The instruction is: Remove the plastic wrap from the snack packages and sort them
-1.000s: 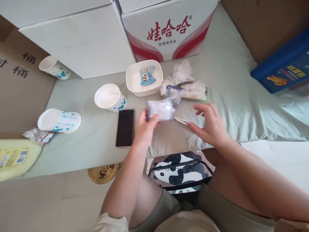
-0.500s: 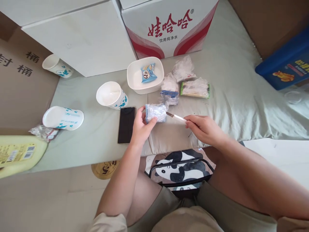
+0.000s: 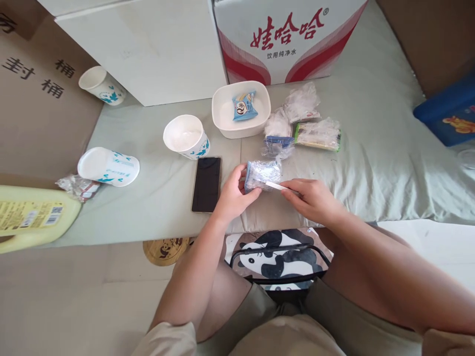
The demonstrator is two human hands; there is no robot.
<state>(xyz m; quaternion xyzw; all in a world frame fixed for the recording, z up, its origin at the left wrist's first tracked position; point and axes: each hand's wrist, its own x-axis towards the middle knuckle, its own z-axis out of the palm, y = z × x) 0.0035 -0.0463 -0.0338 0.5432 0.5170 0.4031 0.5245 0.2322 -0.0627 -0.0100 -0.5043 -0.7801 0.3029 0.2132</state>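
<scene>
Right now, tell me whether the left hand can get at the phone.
Likely yes: the phone lies uncovered beside the left hand, though that hand holds the packet.

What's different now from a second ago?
The right hand has closed its loose, spread hold on the knife, which has moved left from the right edge of the wrapped packet to its near right part. The left hand still holds the packet; the phone and white bowl stayed put.

white carton [image 3: 287,44] reads 娃哈哈 and 饮用纯净水, brown carton [image 3: 40,116] 封 and 桶, blue packet [image 3: 245,107] q.
</scene>
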